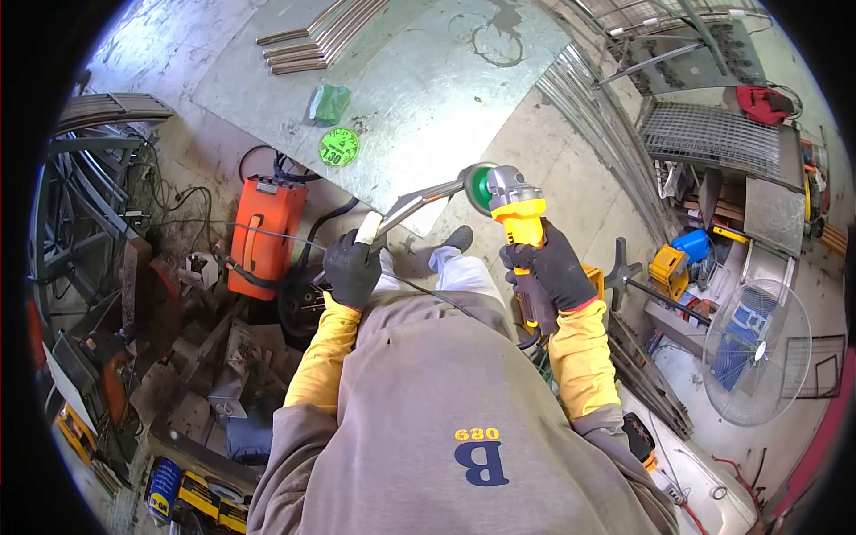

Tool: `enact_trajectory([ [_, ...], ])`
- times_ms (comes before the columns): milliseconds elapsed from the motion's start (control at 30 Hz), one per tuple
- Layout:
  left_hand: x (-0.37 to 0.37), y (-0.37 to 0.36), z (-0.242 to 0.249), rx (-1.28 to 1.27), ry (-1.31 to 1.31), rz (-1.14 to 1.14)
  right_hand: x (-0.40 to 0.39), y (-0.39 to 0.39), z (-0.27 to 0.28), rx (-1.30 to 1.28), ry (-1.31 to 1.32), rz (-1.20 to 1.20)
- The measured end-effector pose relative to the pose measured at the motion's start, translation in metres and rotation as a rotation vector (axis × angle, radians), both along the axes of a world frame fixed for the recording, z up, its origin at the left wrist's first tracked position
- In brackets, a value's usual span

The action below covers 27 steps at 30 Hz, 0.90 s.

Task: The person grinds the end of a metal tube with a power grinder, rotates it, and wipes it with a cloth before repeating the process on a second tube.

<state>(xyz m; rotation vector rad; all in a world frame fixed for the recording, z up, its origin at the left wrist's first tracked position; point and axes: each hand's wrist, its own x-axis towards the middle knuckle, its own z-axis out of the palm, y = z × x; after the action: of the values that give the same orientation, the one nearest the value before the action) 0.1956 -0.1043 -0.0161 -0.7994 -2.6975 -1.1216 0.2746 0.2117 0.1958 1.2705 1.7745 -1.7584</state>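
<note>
My right hand (563, 272), in a black glove, is wrapped round the body of a yellow and grey angle grinder (519, 210). At its far end shows a disc with a green centre (482, 187). In front of my lap, my left hand (353, 267), also gloved in black, is closed on the near end of a shiny metal bar (417, 204). A pale piece (367, 228) shows at that end. The bar slants up to the right, and its far tip meets the disc's edge in this view.
A large metal sheet (419, 98) ahead carries several bent tubes (308, 55), green wrapping (330, 104) and a round green label (340, 147). An orange machine (265, 234) stands left, its cable passing near my lap. On the right are long metal bars (615, 134) and a fan (758, 352).
</note>
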Motion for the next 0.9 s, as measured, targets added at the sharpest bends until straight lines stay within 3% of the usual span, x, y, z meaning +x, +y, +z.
enact_trajectory([
  [300, 0.000, 0.000, -0.002, -0.019, 0.000, -0.005, -0.012, -0.033, 0.013, 0.105, 0.134, 0.378],
  [767, -0.001, 0.000, 0.003, -0.002, -0.010, 0.009, 0.007, -0.002, -0.011, 0.097, 0.033, 0.114],
  [900, 0.000, 0.002, 0.006, 0.014, -0.029, 0.014, 0.002, -0.022, 0.001, 0.165, 0.124, 0.325],
])
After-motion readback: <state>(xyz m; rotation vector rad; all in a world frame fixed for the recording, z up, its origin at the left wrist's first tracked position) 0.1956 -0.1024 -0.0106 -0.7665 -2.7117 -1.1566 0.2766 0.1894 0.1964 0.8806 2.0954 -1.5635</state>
